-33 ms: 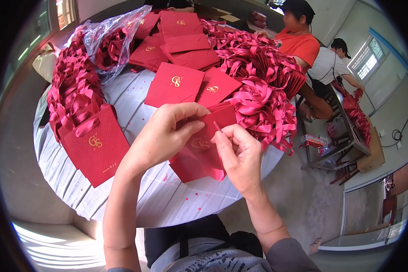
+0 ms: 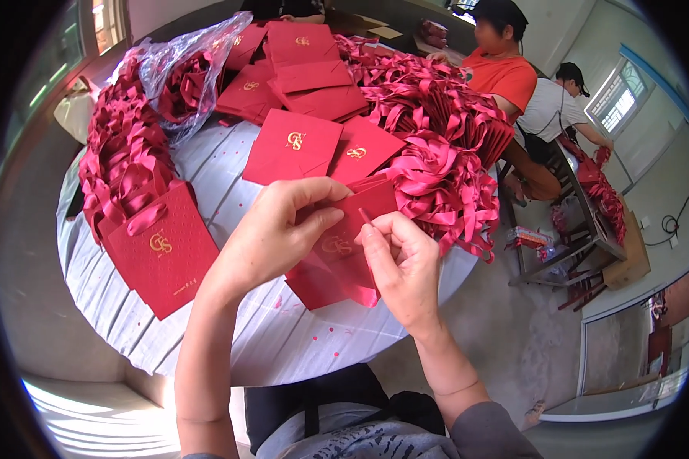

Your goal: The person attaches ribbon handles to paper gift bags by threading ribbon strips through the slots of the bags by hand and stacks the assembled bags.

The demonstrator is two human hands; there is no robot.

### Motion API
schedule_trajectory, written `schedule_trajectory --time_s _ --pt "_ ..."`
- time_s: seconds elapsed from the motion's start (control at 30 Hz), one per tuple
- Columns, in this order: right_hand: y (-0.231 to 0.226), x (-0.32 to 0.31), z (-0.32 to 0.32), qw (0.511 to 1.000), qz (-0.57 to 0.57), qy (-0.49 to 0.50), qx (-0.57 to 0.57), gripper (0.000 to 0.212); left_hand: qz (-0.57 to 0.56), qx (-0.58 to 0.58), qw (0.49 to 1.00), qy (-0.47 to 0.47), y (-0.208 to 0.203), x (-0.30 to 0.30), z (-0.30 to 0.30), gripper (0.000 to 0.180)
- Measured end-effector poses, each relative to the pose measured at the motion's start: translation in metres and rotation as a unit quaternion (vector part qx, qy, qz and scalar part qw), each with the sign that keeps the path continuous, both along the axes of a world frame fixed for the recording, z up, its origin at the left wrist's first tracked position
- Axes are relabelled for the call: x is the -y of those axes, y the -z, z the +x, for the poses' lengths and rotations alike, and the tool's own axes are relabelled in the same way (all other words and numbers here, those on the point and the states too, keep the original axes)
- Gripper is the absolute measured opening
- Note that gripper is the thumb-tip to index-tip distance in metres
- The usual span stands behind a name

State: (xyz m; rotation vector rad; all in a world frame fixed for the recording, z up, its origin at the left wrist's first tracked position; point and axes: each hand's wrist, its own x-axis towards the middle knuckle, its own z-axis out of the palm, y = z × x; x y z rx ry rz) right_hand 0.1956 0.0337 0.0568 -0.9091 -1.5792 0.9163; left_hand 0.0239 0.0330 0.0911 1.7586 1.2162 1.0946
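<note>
My left hand [image 2: 283, 226] pinches the top edge of a small red paper gift bag [image 2: 314, 279] between thumb and fingers. A shiny red ribbon [image 2: 365, 294] hangs down across the bag's right side. Its short end pokes up from the closed fingertips of my right hand [image 2: 404, 268], in front of the bag. The hole in the bag where a ribbon would pass is hidden by my fingers. Just beyond my hands lie flat red bags [image 2: 293, 145] with gold emblems. To the left, a red bag with a ribbon handle [image 2: 164, 252] fronts a long row of bags.
A heap of ribboned bags [image 2: 436, 115] covers the table's right side. Clear plastic wrap [image 2: 184, 84] lies at the far left. Red paper dots speckle the pale tablecloth [image 2: 275, 352]. A person in an orange top [image 2: 505, 76] sits at the far right; another bends over a side table behind.
</note>
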Motion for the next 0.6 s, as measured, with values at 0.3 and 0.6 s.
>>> schedule_trajectory --time_s 0.3,0.6 --pt "-0.004 0.001 0.005 0.998 0.05 0.025 0.041 0.009 0.188 -0.174 0.962 -0.093 -0.007 0.013 0.022 0.016" --pt "0.003 0.001 0.008 0.997 0.061 0.021 0.034 0.007 0.274 -0.27 0.916 -0.114 -0.012 0.022 0.037 0.02"
